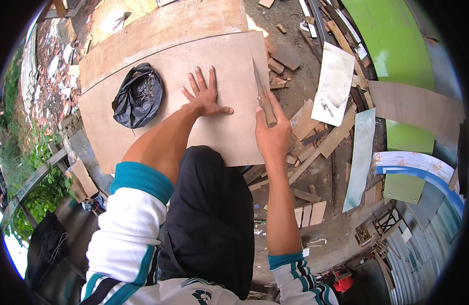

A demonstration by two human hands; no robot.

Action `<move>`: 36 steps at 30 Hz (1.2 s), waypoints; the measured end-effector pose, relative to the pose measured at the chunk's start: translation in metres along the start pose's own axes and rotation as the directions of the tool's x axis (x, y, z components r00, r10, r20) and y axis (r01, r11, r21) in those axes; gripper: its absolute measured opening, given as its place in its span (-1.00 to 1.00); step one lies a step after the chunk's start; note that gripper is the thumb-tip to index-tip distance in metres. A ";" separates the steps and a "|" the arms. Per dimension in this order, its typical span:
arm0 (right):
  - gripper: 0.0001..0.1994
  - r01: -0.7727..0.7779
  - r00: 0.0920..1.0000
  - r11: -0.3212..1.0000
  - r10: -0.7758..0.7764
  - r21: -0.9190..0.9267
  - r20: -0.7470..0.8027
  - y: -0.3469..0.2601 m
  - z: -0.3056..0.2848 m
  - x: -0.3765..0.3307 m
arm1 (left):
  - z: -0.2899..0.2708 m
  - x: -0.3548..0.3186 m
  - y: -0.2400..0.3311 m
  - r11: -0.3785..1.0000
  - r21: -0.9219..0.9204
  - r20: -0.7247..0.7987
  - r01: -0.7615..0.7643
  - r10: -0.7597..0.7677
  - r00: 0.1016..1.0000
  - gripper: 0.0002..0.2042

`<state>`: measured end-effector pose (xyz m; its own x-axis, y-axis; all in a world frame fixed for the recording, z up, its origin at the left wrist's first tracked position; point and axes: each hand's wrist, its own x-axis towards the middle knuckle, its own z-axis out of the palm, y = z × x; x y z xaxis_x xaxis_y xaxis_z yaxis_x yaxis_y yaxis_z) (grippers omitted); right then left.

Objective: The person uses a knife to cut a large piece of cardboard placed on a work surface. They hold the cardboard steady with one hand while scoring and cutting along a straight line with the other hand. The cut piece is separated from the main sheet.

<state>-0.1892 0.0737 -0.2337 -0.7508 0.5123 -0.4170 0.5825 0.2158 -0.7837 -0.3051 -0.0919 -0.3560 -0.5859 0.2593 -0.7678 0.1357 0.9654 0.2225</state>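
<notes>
A wide fisheye camera on the person's head is looking steeply down past black cloth trousers (209,213) toward a flat, pale-brown wooden board (237,129). It is viewing the board from close above.

We wear a white sweatshirt (123,216) with pushed-up sleeves (120,239), teal and black stripes (304,279), ribbed teal cuffs (143,178), a dark chest emblem (202,296), and black trousers (209,218).
</notes>
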 end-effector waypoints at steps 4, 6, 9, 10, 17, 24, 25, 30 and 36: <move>-0.55 0.026 1.000 0.998 -0.026 -0.056 -0.003 -0.036 -0.035 -0.073 | 0.004 -0.003 -0.003 0.999 -0.051 0.010 0.002 -0.001 1.000 0.55; -0.56 -0.006 1.000 0.997 0.005 -0.071 -0.016 -0.043 -0.045 -0.089 | 0.000 -0.007 0.002 0.998 -0.069 0.024 -0.005 0.007 1.000 0.52; -0.57 -0.011 1.000 0.999 0.010 -0.035 -0.021 -0.032 -0.039 -0.072 | 0.001 -0.008 0.000 0.999 -0.042 0.012 0.016 -0.015 1.000 0.54; -0.58 -0.005 1.000 1.000 0.005 -0.013 -0.021 -0.021 -0.022 -0.044 | 0.004 -0.009 -0.003 0.999 -0.044 0.015 0.023 -0.022 1.000 0.54; -0.57 -0.003 1.000 0.992 0.000 -0.123 -0.023 -0.003 0.039 0.075 | -0.010 -0.006 0.008 0.997 -0.071 0.032 0.008 -0.005 0.999 0.51; -0.55 0.097 0.993 0.994 -0.101 -0.054 -0.064 0.015 -0.031 -0.130 | 0.001 -0.004 -0.002 0.997 -0.072 -0.018 0.007 -0.009 1.000 0.55; -0.55 0.063 0.997 0.996 -0.066 -0.066 -0.048 0.017 -0.043 -0.155 | 0.004 -0.005 0.000 0.997 -0.078 -0.019 0.000 -0.001 1.000 0.55; -0.56 0.003 1.000 1.000 -0.004 -0.020 -0.029 0.037 -0.034 -0.137 | 0.001 -0.006 -0.006 0.998 -0.056 -0.014 0.023 -0.024 1.000 0.54; -0.56 0.107 0.992 0.991 -0.101 0.081 -0.079 0.030 0.034 0.049 | 0.002 -0.002 0.007 1.000 -0.029 -0.023 -0.007 0.006 1.000 0.56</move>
<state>-0.2193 0.0772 -0.2934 -0.7786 0.5519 -0.2985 0.4717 0.2011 -0.8585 -0.3013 -0.0851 -0.3545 -0.6033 0.2642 -0.7525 0.1161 0.9626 0.2449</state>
